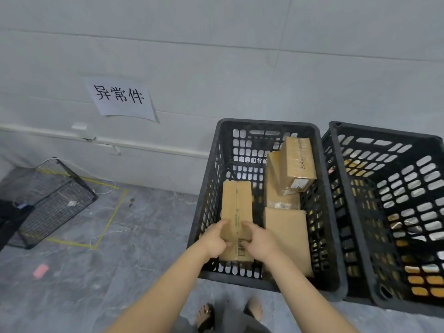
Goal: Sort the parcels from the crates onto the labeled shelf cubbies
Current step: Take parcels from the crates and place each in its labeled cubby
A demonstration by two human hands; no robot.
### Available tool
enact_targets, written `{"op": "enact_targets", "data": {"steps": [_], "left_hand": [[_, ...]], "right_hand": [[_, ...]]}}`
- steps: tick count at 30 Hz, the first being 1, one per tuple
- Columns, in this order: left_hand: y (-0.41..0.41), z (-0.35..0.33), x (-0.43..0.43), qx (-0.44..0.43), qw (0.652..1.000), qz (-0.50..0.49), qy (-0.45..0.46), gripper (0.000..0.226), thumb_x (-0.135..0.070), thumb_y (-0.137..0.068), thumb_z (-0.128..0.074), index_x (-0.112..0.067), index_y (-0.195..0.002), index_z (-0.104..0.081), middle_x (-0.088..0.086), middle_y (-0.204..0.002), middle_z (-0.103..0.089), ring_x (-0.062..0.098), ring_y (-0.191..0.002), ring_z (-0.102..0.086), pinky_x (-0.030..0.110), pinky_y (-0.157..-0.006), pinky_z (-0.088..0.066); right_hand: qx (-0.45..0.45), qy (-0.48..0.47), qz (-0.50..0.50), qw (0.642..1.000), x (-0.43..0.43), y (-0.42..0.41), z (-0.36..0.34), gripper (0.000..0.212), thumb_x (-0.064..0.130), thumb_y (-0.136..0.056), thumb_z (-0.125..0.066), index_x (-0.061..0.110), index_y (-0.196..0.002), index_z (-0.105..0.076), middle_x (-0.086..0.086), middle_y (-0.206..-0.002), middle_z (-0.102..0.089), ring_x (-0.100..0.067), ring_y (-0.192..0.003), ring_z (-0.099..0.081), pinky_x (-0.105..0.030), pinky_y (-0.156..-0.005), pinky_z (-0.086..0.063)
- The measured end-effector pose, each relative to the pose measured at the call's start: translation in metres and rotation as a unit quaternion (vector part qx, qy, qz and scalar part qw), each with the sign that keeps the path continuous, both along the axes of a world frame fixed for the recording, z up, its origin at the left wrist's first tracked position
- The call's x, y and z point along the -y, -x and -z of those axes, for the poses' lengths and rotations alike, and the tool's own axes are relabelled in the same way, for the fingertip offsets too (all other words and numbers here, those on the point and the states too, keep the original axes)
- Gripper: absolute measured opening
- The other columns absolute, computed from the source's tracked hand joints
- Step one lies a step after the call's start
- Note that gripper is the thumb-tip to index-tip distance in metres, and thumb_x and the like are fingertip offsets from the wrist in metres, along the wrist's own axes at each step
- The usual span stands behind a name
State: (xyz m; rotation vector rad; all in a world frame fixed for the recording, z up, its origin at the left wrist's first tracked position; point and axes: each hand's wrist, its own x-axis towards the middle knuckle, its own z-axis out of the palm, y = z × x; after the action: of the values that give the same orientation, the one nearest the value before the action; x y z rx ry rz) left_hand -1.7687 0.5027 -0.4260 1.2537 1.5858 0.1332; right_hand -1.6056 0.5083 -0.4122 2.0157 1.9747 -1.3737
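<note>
A long brown cardboard parcel (pixel 236 205) lies in the left half of a black slotted crate (pixel 206 195). My left hand (pixel 216 239) grips its near left edge and my right hand (pixel 258 240) grips its near right edge, thumbs on top. Beside it in the same crate lie a flat brown parcel (pixel 287 234), a cardboard box (pixel 298 162) propped against the far wall, and another box (pixel 278 195) under it. No shelf cubbies are in view.
A second black crate (pixel 389 212) stands touching the first on the right. A wire mesh basket (pixel 48 198) lies on the floor at left inside yellow floor tape. A paper sign (pixel 121 99) hangs on the white wall. My feet (pixel 206 316) are just in front of the crate.
</note>
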Motion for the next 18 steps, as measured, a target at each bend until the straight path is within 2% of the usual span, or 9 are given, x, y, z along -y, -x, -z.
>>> {"op": "enact_targets", "data": {"steps": [4, 6, 9, 12, 14, 16, 18], "left_hand": [[-0.002, -0.013, -0.003, 0.034, 0.998, -0.026, -0.056, 0.064, 0.001, -0.096, -0.049, -0.026, -0.151, -0.034, 0.004, -0.154, -0.023, 0.021, -0.141, -0.030, 0.023, -0.105, -0.029], [-0.004, -0.022, -0.007, 0.057, 0.994, -0.048, -0.086, 0.060, 0.003, -0.096, -0.048, -0.026, -0.148, -0.040, 0.002, -0.150, -0.025, 0.019, -0.139, -0.031, 0.023, -0.108, -0.028], [-0.006, -0.041, -0.015, 0.087, 0.984, -0.073, -0.138, 0.058, 0.000, -0.096, -0.053, -0.026, -0.147, -0.042, -0.004, -0.146, -0.028, 0.014, -0.135, -0.035, 0.031, -0.116, -0.030], [-0.007, -0.054, -0.025, 0.126, 0.975, -0.069, -0.172, 0.066, -0.005, -0.093, -0.062, -0.030, -0.149, -0.037, -0.009, -0.154, -0.024, 0.013, -0.138, -0.034, 0.037, -0.118, -0.033], [-0.007, -0.062, -0.029, 0.148, 0.969, -0.046, -0.194, 0.068, -0.006, -0.092, -0.064, -0.034, -0.148, -0.037, -0.010, -0.158, -0.022, 0.011, -0.141, -0.031, 0.037, -0.118, -0.032], [-0.006, -0.069, -0.033, 0.161, 0.962, -0.032, -0.220, 0.066, -0.006, -0.093, -0.062, -0.039, -0.146, -0.041, -0.016, -0.156, -0.022, 0.007, -0.144, -0.026, 0.035, -0.118, -0.031], [-0.005, -0.076, -0.037, 0.181, 0.952, -0.030, -0.244, 0.062, -0.008, -0.095, -0.059, -0.043, -0.144, -0.043, -0.021, -0.152, -0.024, 0.004, -0.143, -0.025, 0.037, -0.118, -0.031]], "right_hand": [[-0.010, -0.046, 0.039, 0.998, -0.002, 0.001, -0.010, 0.067, 0.021, -0.091, -0.066, 0.029, -0.150, -0.035, 0.001, -0.146, -0.048, -0.019, -0.125, -0.054, -0.031, -0.103, -0.047], [-0.027, -0.078, 0.068, 0.994, -0.005, 0.000, -0.019, 0.069, 0.020, -0.088, -0.069, 0.031, -0.148, -0.036, 0.002, -0.145, -0.049, -0.017, -0.117, -0.059, -0.031, -0.096, -0.053], [-0.045, -0.132, 0.095, 0.986, -0.011, -0.005, -0.036, 0.072, 0.015, -0.087, -0.071, 0.034, -0.147, -0.038, 0.003, -0.139, -0.055, -0.012, -0.102, -0.064, -0.020, -0.080, -0.056], [-0.055, -0.182, 0.103, 0.976, -0.019, -0.012, -0.052, 0.073, 0.009, -0.085, -0.071, 0.038, -0.145, -0.040, 0.007, -0.138, -0.056, -0.004, -0.091, -0.062, -0.007, -0.066, -0.049], [-0.066, -0.210, 0.113, 0.969, -0.021, -0.015, -0.061, 0.073, 0.006, -0.084, -0.071, 0.038, -0.143, -0.042, 0.010, -0.140, -0.054, -0.007, -0.108, -0.061, -0.005, -0.080, -0.044], [-0.105, -0.222, 0.135, 0.960, -0.023, -0.020, -0.065, 0.072, 0.005, -0.083, -0.072, 0.037, -0.141, -0.045, 0.010, -0.141, -0.052, -0.009, -0.122, -0.055, -0.013, -0.094, -0.045], [-0.171, -0.217, 0.162, 0.947, -0.023, -0.023, -0.070, 0.068, 0.006, -0.083, -0.073, 0.038, -0.138, -0.047, 0.011, -0.138, -0.053, -0.002, -0.114, -0.056, -0.010, -0.087, -0.048]]}}
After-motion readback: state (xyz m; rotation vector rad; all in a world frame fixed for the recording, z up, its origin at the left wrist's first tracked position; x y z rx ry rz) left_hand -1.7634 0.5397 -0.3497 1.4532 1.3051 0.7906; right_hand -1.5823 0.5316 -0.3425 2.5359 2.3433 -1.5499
